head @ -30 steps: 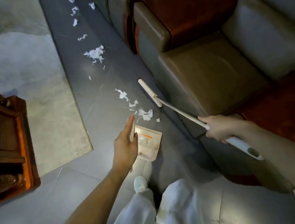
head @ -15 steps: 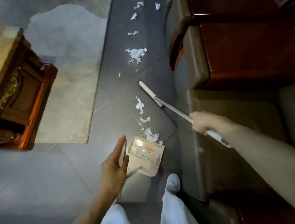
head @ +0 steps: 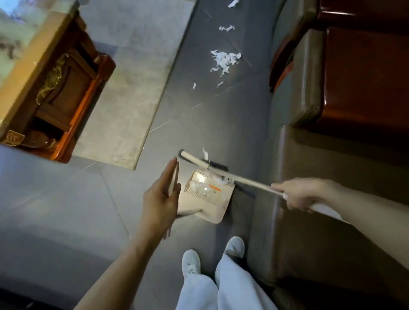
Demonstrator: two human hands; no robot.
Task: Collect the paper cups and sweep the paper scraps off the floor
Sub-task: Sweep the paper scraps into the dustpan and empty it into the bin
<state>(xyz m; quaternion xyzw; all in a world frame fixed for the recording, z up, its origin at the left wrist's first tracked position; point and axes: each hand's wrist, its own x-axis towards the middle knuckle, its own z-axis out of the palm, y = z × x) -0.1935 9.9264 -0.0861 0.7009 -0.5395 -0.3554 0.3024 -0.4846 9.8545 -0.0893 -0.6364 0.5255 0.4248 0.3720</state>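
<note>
Item: floor-sweeping step, scraps into pan. The left hand [head: 161, 201], lower centre of the frame, has straight fingers laid along the dustpan's upright handle [head: 176, 177], steadying it; nothing is clenched. The right hand [head: 302, 193], centre right, has its fingers wrapped round the broom [head: 252, 183] shaft. The broom head [head: 195, 159] lies at the mouth of the dustpan [head: 212, 206], which sits on the grey floor just beside the sofa [head: 327, 166]. Some paper scraps [head: 199, 186] lie inside the pan. A larger pile [head: 224, 60] and stray pieces [head: 226, 28] remain on the floor at upper centre-right, well apart from the pan. No paper cups are in view. Next move, as judged: carry pan and broom up to that pile and draw it in likewise. Change from half a second earlier: the broom head then stood beyond loose scraps lying before the pan; now the head is at the mouth and those scraps are inside.
</note>
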